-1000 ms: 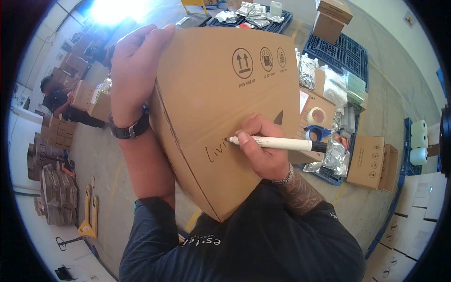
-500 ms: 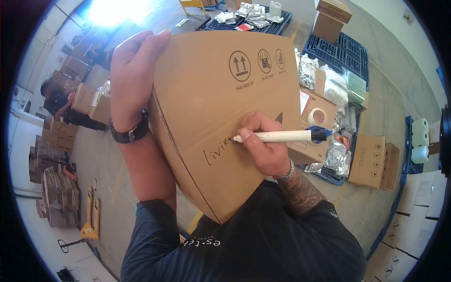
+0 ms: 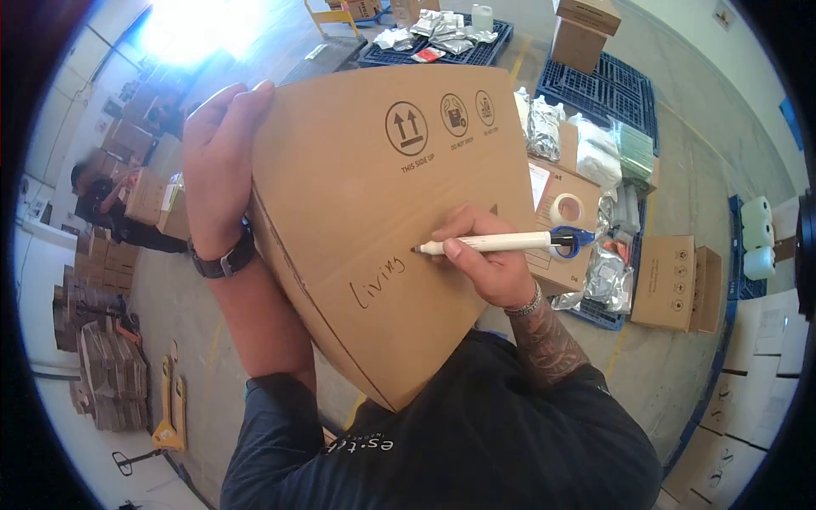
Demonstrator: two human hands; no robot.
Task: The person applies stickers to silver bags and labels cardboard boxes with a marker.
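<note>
L hand steadies box w/ "THIS SIDE UP"; R hand inks "Living".

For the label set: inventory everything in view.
Lettered box: 1, brown, center
Marker: 1, white-black, right hand
Tape roll: 1, pale, on right-side carton
Tape dispenser: 1, blue, beside roll
Pouches: several, silver, top and right
Pallets: several, blue, top and right
Cartons: many, brown, both sides
Stacked boxes: several, white, lower right
Rolls: 2+, white, far right
Pallet jack: 1, yellow, lower left
Co-worker: 1+, dark clothes, left
Watch: 1, black, left wrist
Left hand: 1, on lettered box
Right hand: 1, gripping marker
</note>
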